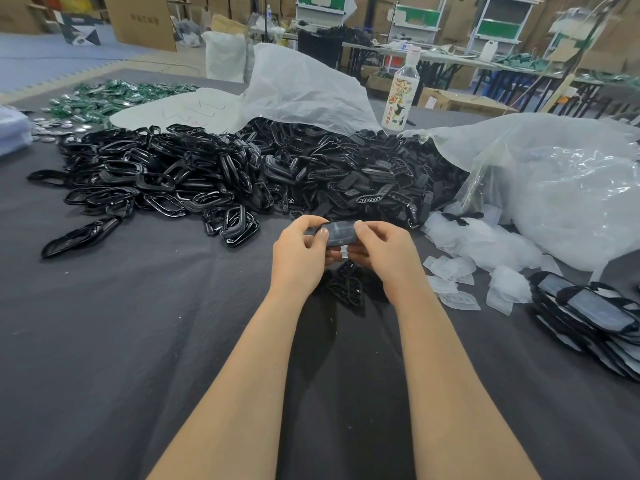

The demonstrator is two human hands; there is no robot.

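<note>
A small black plastic shell with a clear film over its face point(341, 233) is held between both hands above the dark cloth. My left hand point(300, 255) grips its left end, thumb on top. My right hand point(380, 250) pinches its right end with curled fingers. Several small black grille inserts point(347, 285) lie on the cloth just below the hands. Behind them a large heap of black plastic frames point(166, 181) and small black grille parts point(367, 178) spreads across the table.
Clear translucent inserts point(460, 268) lie scattered at the right, next to a stack of assembled black pieces point(588, 317). Large plastic bags point(568, 188) sit at right and behind. A bottle point(398, 98) stands at the back. Green circuit boards point(114, 97) lie far left.
</note>
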